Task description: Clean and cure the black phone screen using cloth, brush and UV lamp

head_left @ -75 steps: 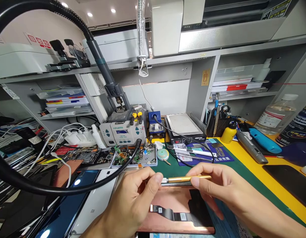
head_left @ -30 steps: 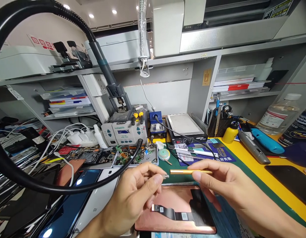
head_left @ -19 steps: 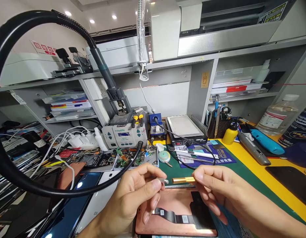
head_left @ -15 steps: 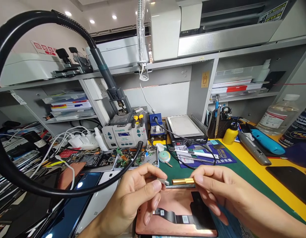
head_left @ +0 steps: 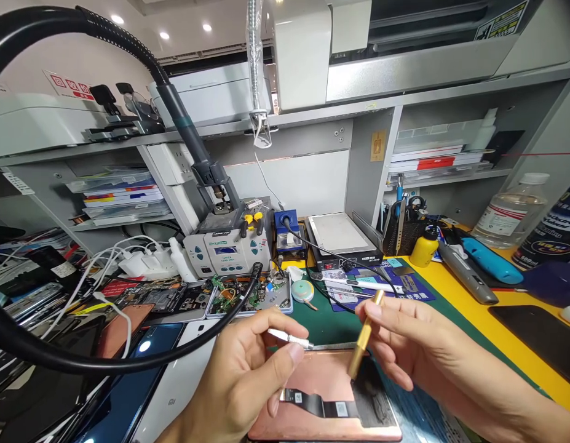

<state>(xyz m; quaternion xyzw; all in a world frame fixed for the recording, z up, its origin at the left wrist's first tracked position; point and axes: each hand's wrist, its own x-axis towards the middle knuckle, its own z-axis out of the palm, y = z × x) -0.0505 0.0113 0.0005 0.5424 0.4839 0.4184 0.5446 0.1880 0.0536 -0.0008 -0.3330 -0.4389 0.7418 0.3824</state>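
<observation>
Between the thumb and fingers of my left hand [head_left: 248,363] is a slim white-and-silver piece [head_left: 296,339], one end narrow and pointed. My right hand [head_left: 414,338] pinches a brass-coloured tube [head_left: 364,338], tilted with its lower end down and to the left. The two pieces are apart. Beneath my hands lies a phone screen panel with a copper-coloured back [head_left: 321,375]. A black flex cable [head_left: 316,403] runs across it towards a dark patch at its right side.
A hot-air station [head_left: 227,249] stands behind, its thick black hose [head_left: 141,363] looping across the left. Circuit boards fill a tray [head_left: 285,301]. Phones [head_left: 150,363] lie at left. A heating plate [head_left: 340,237], yellow bottle [head_left: 423,247] and grey pen-like tool [head_left: 467,274] are to the right.
My right hand has turned the brass tube from level to steeply tilted, away from the piece in my left hand. The left piece has turned, showing more of its white length. The view has shifted slightly.
</observation>
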